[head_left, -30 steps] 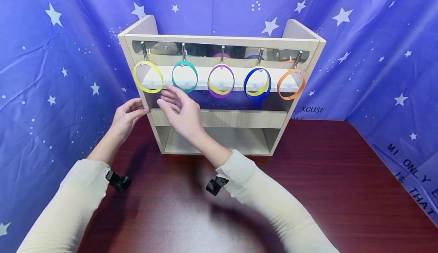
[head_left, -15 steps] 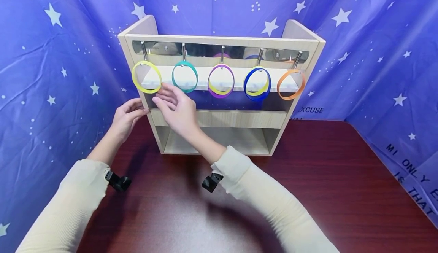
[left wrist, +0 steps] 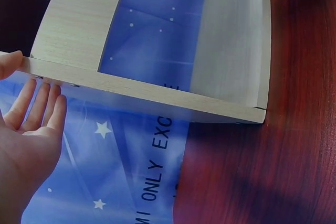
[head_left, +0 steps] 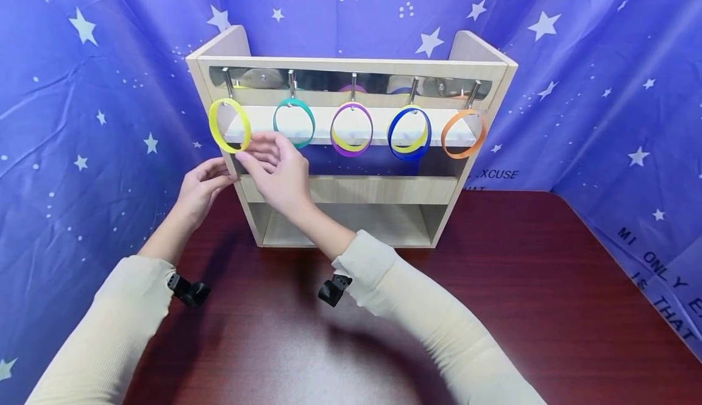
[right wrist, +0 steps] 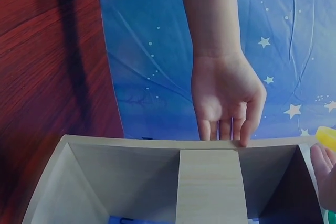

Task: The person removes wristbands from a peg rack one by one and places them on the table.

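Yellow ring point(head_left: 213, 128): rack's point(head_left: 351, 190) leftmost hook point(head_left: 227, 82), pinched by my right hand point(head_left: 281, 170)
Rack's left side: my left hand point(head_left: 202, 190), fingers straight, touching
Teal ring point(head_left: 313, 126): next hook, partly behind that hand's right counterpart
Orange ring point(head_left: 479, 141): rack's rightmost hook

From above, the head view looks forward and down, far enough back to frame the whole wooden rack point(head_left: 378, 190); both wrist views sit closer, the left showing the scene sideways, the right facing across, and they share the left hand point(left wrist: 34, 148) and a side panel point(right wrist: 126, 163)
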Demonstrator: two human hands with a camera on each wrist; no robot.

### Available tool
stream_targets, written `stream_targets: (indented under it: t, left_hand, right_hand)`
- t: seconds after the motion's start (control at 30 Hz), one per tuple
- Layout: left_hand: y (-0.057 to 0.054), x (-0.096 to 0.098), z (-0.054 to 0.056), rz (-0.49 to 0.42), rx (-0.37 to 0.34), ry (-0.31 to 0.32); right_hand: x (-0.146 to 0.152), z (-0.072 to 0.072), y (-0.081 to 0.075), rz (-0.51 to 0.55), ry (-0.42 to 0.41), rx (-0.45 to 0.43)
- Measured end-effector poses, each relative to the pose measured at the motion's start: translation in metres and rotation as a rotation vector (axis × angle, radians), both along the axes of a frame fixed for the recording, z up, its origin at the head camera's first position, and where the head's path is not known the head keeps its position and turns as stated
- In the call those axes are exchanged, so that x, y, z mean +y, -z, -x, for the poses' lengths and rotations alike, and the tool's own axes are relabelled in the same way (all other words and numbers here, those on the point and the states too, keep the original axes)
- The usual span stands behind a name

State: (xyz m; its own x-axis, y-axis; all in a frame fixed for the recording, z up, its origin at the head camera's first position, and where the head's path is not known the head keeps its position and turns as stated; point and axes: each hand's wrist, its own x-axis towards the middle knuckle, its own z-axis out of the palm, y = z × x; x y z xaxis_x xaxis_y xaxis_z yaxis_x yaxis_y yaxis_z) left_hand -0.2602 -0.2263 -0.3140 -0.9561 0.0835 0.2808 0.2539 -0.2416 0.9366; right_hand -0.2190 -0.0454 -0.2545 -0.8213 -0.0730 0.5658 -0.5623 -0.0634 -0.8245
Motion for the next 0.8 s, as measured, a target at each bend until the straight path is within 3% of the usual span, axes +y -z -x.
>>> stream_targets:
  t: [0.3,0.8]
  left_hand:
    - [-0.002,0.002,-0.003,-0.01,-0.003,0.001]
    - [-0.001,0.0,-0.002,0.011,-0.005,-0.009]
  right_hand:
    - [-0.006,-0.003,-0.006,0.054,0.08,-0.013]
    - [-0.007,-0.007,-0.02,0.13,0.065,0.019]
